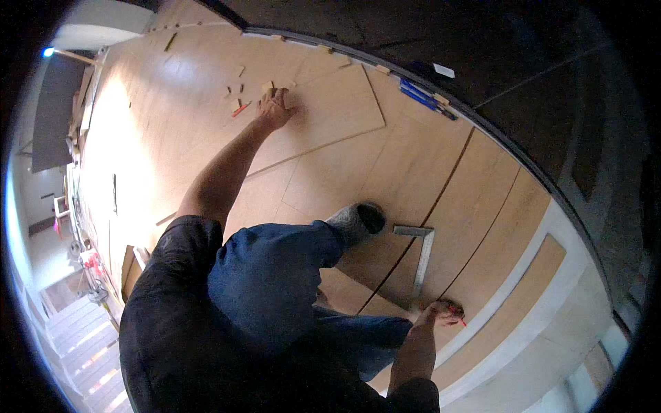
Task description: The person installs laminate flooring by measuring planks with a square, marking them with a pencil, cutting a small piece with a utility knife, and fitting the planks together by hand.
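Observation:
My left hand (277,109) presses down on a loose light-wood plank (344,113) lying over the floor, its fingers stretched out. Beside those fingers are several small wood pieces (241,88) and a thin orange-red stick (239,110). Low on the right, my right hand (441,313) is closed near the floor by the pale border strip. A thin red pencil-like stick (463,322) sticks out from its fingers, most of it hidden. Between my foot and that hand lies a metal carpenter's square (425,251), across a dark gap in the boards.
Wood-look floor boards (330,179) surround me; my socked foot (358,219) stands on them. Small wooden spacers (382,69) and long blue tools (423,96) sit along the dark wall edge. Clutter (93,261) and pale steps (86,337) are at the left.

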`<state>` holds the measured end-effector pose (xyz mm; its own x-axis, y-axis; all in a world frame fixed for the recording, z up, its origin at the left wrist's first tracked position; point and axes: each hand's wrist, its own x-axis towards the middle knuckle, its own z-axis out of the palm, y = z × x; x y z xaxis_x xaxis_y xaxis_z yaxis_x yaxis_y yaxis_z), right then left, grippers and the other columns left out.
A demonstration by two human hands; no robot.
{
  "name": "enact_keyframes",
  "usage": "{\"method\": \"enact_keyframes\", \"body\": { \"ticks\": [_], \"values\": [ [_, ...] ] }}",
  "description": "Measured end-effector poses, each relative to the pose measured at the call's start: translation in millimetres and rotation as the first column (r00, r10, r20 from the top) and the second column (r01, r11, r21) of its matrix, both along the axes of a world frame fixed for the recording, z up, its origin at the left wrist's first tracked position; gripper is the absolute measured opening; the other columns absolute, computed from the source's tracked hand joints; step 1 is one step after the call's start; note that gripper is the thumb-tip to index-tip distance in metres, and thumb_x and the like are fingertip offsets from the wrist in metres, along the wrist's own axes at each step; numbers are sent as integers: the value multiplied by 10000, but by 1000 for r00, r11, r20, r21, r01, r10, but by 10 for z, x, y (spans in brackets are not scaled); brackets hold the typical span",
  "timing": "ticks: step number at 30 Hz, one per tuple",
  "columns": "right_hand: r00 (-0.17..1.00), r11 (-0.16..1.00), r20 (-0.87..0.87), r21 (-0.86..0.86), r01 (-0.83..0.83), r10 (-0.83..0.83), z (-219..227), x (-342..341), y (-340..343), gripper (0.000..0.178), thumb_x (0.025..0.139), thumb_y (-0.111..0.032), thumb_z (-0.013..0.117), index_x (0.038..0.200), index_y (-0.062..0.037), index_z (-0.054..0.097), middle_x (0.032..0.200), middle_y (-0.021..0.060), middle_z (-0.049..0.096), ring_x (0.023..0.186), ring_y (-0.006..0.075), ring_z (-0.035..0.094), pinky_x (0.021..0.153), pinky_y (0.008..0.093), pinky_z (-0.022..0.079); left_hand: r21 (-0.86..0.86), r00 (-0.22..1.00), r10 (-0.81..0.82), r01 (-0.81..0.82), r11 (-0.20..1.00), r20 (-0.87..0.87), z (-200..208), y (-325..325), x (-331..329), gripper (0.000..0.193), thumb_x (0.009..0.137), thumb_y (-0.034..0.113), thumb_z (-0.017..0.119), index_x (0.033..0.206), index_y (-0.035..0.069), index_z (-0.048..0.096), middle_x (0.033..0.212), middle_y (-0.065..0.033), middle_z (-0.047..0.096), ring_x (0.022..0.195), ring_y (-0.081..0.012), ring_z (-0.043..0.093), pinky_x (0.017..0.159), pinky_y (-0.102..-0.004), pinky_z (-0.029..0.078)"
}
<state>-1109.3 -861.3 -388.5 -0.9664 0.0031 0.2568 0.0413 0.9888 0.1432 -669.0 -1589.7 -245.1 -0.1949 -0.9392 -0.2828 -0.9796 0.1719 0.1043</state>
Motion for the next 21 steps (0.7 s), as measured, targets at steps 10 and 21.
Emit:
{"method": "enact_keyframes", "body": {
  "ticks": [10,21],
  "values": [
    [844,92,-320,-915,-394,430,898,416,-2279,373,1081,-224,410,1377,-19,510,1378,176,552,1252,317,514,1144,454,340,249,966,-215,175,953,142,-160,-160,859,1048,732,741,724,1454,41,432,1434,-204,467,1333,-402,450,1123,-509,384],
    [159,-26,839,-171,985,520,1388,2382,-4760,246,1057,-260,437,1050,-38,544,907,103,604,760,230,610,695,399,568,248,958,-276,286,925,-76,-200,264,607,689,820,619,730,1223,73,618,1235,-158,570,1200,-361,503,1048,-456,409]
  ]
}}
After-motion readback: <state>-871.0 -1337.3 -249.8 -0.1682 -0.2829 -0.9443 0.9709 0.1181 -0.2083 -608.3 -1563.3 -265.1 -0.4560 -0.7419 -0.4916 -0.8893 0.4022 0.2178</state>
